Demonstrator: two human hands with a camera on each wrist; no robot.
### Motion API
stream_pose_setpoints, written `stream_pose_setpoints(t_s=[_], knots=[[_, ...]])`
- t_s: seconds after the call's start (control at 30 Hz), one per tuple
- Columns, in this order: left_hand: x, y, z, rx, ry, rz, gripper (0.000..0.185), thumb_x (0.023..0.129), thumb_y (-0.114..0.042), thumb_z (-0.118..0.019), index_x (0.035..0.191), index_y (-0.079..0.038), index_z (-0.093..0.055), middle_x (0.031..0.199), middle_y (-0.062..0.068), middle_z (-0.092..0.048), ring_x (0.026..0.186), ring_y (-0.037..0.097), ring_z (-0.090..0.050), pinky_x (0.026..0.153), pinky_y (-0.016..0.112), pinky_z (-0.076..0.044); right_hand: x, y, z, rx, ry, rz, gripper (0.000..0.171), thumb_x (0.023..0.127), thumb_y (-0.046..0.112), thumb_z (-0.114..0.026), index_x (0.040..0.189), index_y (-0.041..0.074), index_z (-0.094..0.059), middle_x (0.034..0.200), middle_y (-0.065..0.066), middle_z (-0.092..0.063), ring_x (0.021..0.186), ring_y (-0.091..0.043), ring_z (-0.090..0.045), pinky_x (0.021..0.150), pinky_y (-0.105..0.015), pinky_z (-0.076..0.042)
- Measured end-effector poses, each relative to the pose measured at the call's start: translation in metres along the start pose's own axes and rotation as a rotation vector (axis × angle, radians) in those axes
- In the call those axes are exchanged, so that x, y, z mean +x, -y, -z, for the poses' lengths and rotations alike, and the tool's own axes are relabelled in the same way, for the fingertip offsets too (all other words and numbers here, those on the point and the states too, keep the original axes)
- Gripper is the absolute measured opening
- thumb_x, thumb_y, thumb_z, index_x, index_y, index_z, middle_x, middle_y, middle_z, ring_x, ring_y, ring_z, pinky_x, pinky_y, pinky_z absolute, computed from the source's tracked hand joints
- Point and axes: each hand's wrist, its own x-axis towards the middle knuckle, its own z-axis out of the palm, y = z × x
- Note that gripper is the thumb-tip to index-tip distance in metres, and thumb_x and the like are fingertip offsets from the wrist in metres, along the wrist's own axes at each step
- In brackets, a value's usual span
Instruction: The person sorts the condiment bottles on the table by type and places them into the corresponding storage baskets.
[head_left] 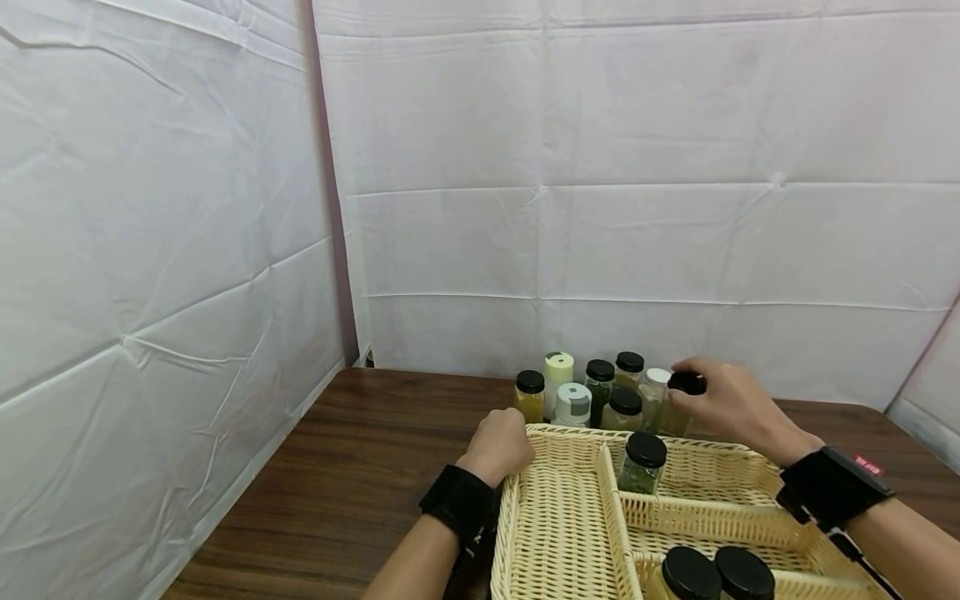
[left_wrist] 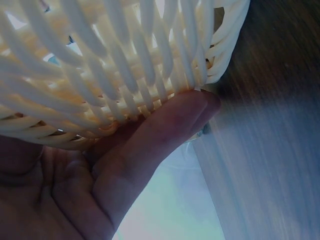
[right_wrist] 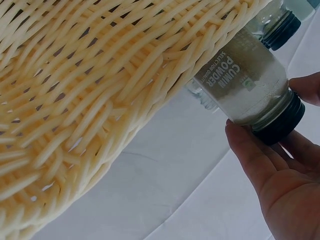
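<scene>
My left hand (head_left: 498, 448) grips the far left corner of a cream woven basket (head_left: 516, 517); in the left wrist view its fingers bend against the weave. Behind the basket's far rim, my right hand (head_left: 731, 407) holds a cumin powder jar (right_wrist: 245, 80) by its black lid, thumb and fingers on either side. That jar's lower part is hidden by the basket in the head view. A green-filled jar (head_left: 642, 467) with a black lid stands in the basket's far compartment. Two more black-lidded jars (head_left: 691, 573) are in the near compartment.
Several spice jars cluster behind the basket, among them a yellow one (head_left: 529, 398), a white-lidded one (head_left: 656, 392) and a bottle with a pale green cap (head_left: 558, 371). Dividers (head_left: 613, 517) split the basket. White sheeting (head_left: 637, 208) hangs behind the brown table (head_left: 337, 475).
</scene>
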Motion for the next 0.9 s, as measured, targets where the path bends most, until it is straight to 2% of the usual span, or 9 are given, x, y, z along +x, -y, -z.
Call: stream_pose_setpoints(t_s=[0.43, 0.63, 0.9], knots=[[0.0029, 0.0011, -0.0012, 0.002, 0.015, 0.012, 0.044, 0.092, 0.006, -0.066, 0.059, -0.013, -0.043, 0.062, -0.001, -0.030, 0.054, 0.015, -0.035, 0.053, 0.028, -0.034, -0.0019, 0.0030, 0.0012, -0.002, -0.002, 0.009, 0.039, 0.107, 0.011, -0.064, 0.139, -0.010, -0.057, 0.123, -0.027, -0.067, 0.107, -0.041, -0.067, 0.092, -0.054, -0.052], [0.0051, 0.0038, -0.0035, -0.023, 0.025, 0.002, 0.049, 0.092, 0.008, -0.066, 0.059, -0.015, -0.037, 0.062, -0.003, -0.021, 0.052, 0.015, -0.027, 0.051, 0.029, -0.029, -0.0015, 0.0041, 0.0033, -0.001, -0.001, 0.015, 0.040, 0.106, 0.010, -0.065, 0.139, -0.012, -0.057, 0.125, -0.030, -0.066, 0.109, -0.044, -0.067, 0.093, -0.055, -0.053], [0.0069, 0.0059, -0.0051, -0.018, 0.019, 0.001, 0.045, 0.091, 0.007, -0.067, 0.060, -0.014, -0.042, 0.062, -0.002, -0.027, 0.052, 0.016, -0.033, 0.052, 0.030, -0.034, 0.0002, 0.0075, 0.0093, 0.022, 0.013, 0.002, 0.044, 0.106, 0.011, -0.066, 0.141, -0.013, -0.054, 0.124, -0.032, -0.066, 0.109, -0.045, -0.068, 0.090, -0.052, -0.056]])
